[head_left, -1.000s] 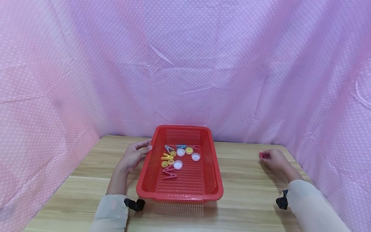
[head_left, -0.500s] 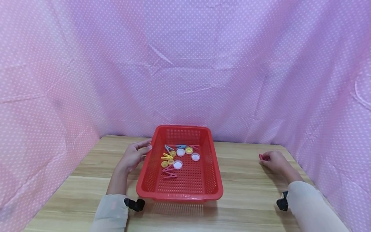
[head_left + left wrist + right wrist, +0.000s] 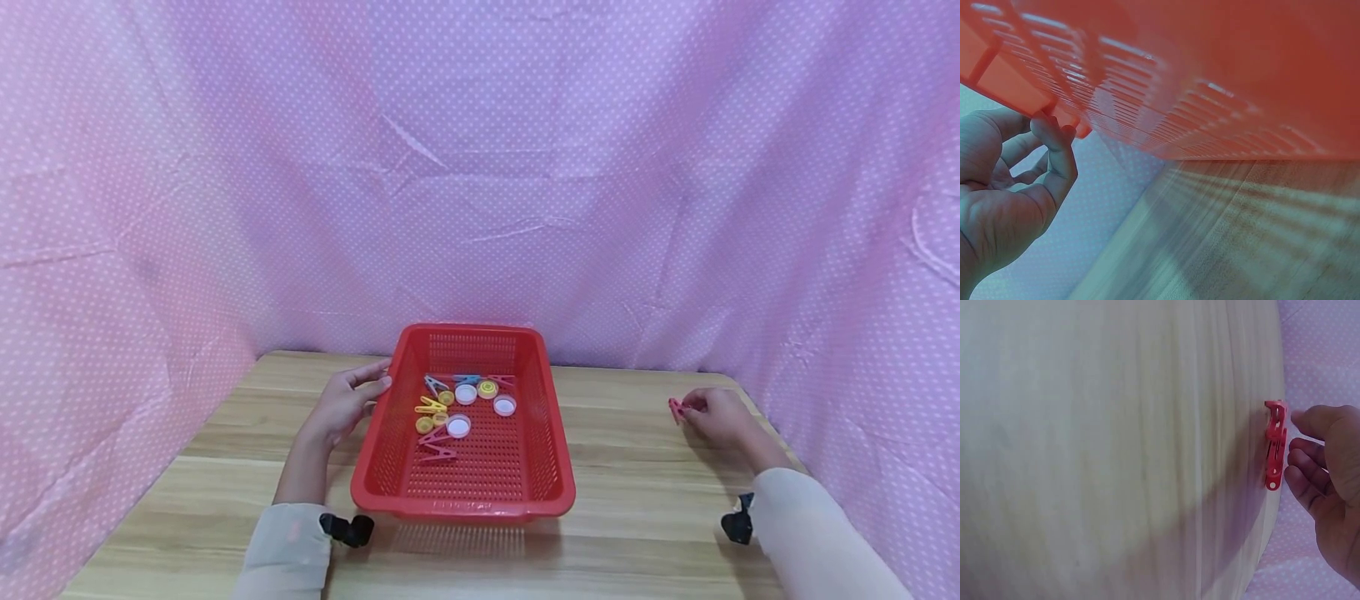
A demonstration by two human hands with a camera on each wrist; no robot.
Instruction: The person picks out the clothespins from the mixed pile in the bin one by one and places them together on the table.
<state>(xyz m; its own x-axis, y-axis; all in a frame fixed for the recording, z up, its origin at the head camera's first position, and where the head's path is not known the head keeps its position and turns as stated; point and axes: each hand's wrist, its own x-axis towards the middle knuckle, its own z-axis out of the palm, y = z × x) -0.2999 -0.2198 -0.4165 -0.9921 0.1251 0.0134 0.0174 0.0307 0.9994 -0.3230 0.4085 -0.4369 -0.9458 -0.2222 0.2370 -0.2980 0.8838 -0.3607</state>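
My left hand grips the left rim of a red plastic basket; the left wrist view has its thumb and fingers at the rim. Far to the right, a pinkish-red clothespin lies on the wooden table. My right hand is just right of it, fingertips close by. In the right wrist view a small gap separates the loosely bent fingers from the clothespin. In the basket lie pink clothespins, a yellow clothespin, blue clothespins, white caps and yellow caps.
The basket stands mid-table, its floor and walls perforated. A pink dotted curtain hangs behind the table and down both sides. Each sleeve carries a black wrist camera, one at the left and one at the right.
The right hand has let go of the clothespin and drawn slightly right; more of the clothespin now shows on the table. The left hand stays at the basket's rim.
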